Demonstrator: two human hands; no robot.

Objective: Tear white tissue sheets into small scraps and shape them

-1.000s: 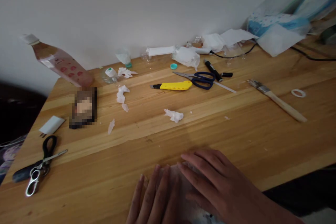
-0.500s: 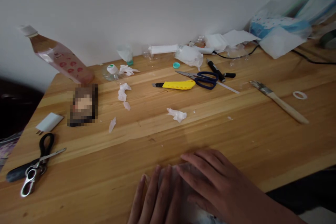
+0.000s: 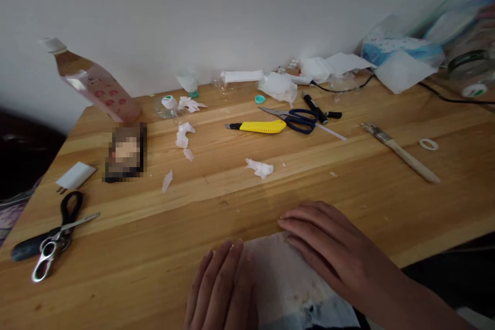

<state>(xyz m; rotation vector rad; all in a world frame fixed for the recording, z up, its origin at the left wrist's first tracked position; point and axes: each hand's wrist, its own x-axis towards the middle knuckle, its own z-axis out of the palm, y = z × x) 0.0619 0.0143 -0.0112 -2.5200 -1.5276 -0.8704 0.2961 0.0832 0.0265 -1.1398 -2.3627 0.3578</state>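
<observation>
A flat piece covered in whitish paper (image 3: 284,276), with bluish and dark patches low down, lies at the front of the wooden table (image 3: 162,247). My left hand (image 3: 222,289) rests along its left edge, fingers stretched forward. Over its upper right edge lies my right hand (image 3: 328,242), fingers extended and close together. Neither hand is wrapped round anything. Ahead of them sits a crumpled scrap of white paper (image 3: 260,168). Beyond that are a yellow utility knife (image 3: 263,127) and scissors (image 3: 299,119) with dark blue handles.
At left are a drink bottle (image 3: 100,87), a pixelated item (image 3: 126,152), a white charger (image 3: 76,175) and keys (image 3: 48,258) on a black strap. A brush (image 3: 402,154) and a white ring (image 3: 429,144) lie at right. Plastic and paper packaging (image 3: 278,85) lines the wall.
My hands have moved apart, the right one farther forward and right, uncovering more of the papered piece between them. The view has shifted slightly.
</observation>
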